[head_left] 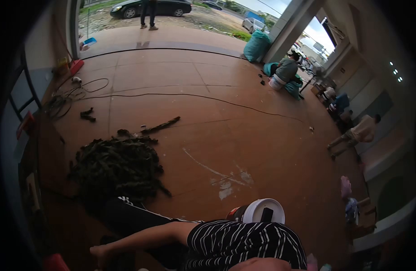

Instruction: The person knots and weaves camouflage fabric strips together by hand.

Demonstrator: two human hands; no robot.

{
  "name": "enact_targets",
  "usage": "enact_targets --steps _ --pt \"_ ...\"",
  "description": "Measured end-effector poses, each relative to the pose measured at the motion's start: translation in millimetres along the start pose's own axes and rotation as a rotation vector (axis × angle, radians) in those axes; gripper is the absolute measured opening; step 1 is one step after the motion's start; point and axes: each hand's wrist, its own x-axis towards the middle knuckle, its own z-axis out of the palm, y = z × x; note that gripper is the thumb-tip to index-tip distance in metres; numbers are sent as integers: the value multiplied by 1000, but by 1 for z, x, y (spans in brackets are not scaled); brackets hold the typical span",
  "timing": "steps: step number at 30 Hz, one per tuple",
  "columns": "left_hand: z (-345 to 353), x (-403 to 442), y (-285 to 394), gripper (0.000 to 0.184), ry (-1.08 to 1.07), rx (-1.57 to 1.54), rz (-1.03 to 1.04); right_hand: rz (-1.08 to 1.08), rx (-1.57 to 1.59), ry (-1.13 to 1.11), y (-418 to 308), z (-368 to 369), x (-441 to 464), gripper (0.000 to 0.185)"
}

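My right arm, in a black-and-white striped sleeve, stretches left along the bottom of the head view. My right hand [98, 254] is at the lower left, its fingers dark and partly cut off, so any grip is unclear. My left hand is not in view. Beyond my dark trouser leg [140, 217] lies a large heap of dark green fabric strips [117, 165] on the floor. One loose strip [163, 126] lies beside it, and another dark piece [88, 114] farther off. A white-lidded bucket [277, 208] stands close to my striped shirt, with a dark phone-like object [266, 215] on its lid.
A long cable [185, 94] crosses the brown floor [262, 149]. A red dustpan [75, 67] stands by the left wall. One person [287, 70] sits near teal sacks [257, 46]; another [361, 131] bends at the right. Someone's legs [148, 13] and a black car [160, 7] are outside.
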Motion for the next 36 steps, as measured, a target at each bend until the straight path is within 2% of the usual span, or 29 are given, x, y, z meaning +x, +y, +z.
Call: enact_targets --steps 1,2,3,5,7,9,11,15,17,21,23,24,25,26,27,28,29,31,32,35,36 --pt "0 7 -10 61 72 -6 116 19 -7 -40 7 7 13 32" --pt "-10 -8 -18 61 56 6 -32 -5 43 -72 13 11 26 29" --pt "-11 -32 78 61 38 20 -180 82 -22 -219 -10 -4 26 57" --pt "-15 -39 129 59 56 20 -250 49 -127 -203 -8 3 44 63" --pt "-17 -43 141 59 93 26 -275 -90 -193 -342 -18 4 58 54" --pt "-24 -47 148 59 67 77 -294 -201 -222 -309 -3 24 75 53" --pt "-27 -45 143 59 101 50 -321 -428 -236 -81 16 44 83 29" --pt "-21 -34 157 61 186 -36 -345 -373 -269 -121 0 37 91 26" --pt "-20 -29 172 64 212 -20 -398 -443 -114 -101 -6 35 96 25" --pt "-20 -30 167 62 155 58 -354 -508 -156 -51 0 37 105 25" --pt "-20 -30 176 58 169 62 -308 -479 -140 -157 -1 30 103 22" --pt "-22 -32 179 55 185 52 -284 -309 -195 -229 -21 24 96 23" --pt "-22 -35 175 53 206 40 -250 -332 -187 -266 -18 25 99 26" --pt "-25 -38 186 51 204 -31 -268 -351 -156 -307 -26 22 96 27" --pt "-24 -44 217 48 290 -101 -328 -250 -123 -358 -28 20 95 28" --pt "-26 -44 226 45 261 -126 -365 -173 -133 -393 -42 11 86 29" --pt "-36 -45 225 45 264 -119 -387 -221 -105 -435 -30 12 89 29" --pt "-44 -43 229 25 45 -36 -249 -235 -180 -392 -39 10 78 29" --pt "-40 -41 232 17 82 -79 -158 -219 -181 -391 -39 9 75 29" --pt "-42 -39 232 18 17 -8 -234 -219 -233 -372 -40 7 72 27" --pt "-39 -39 239 18 13 -16 -241 -160 -175 -390 -40 4 72 27"
